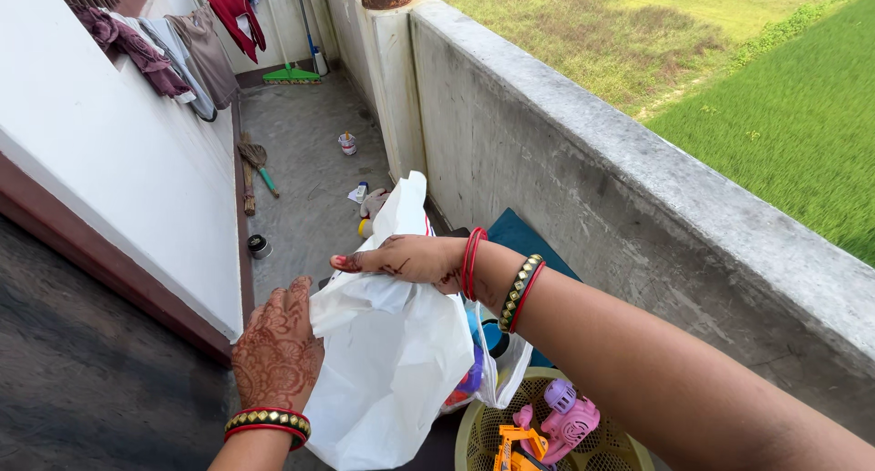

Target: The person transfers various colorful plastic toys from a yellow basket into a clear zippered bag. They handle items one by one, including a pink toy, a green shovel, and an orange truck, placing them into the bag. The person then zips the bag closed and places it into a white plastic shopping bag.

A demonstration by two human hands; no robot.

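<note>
Head view, sole view. Item: thin white crinkled plastic bag (392, 362), held up in the air in front of the body, above a grey concrete balcony floor (310, 170) and just left of a pale yellow-green perforated plastic basket (478, 430). Left hand (276, 348), hennaed, with red and gold studded bangles at the wrist, closed on the bag's left edge near the mouth. Right hand (410, 257), red bangles at the wrist, laid over the top of the bag with fingers pointing left, pinching or pressing the upper fold; exact grip of the fingertips hidden by the film. Handling, judged: very light, limp, no stiffness of its own, smooth and likely slippery between fingers, prone to crumple and to tear if pulled hard against a snag; some coloured contents showing at the lower right, blue and red, kind not clear. Best hold, judged: gathered film at the mouth, both sides, as now. Surrounds: pink plastic toy (570, 421) and orange toy (507, 448) inside the basket; dark teal mat (524, 239) against the grey concrete parapet wall (583, 161); green-headed broom (292, 73) at the far end; clothes (173, 43) hung along the white wall; small tins and scraps on the floor; green fields beyond the parapet
</note>
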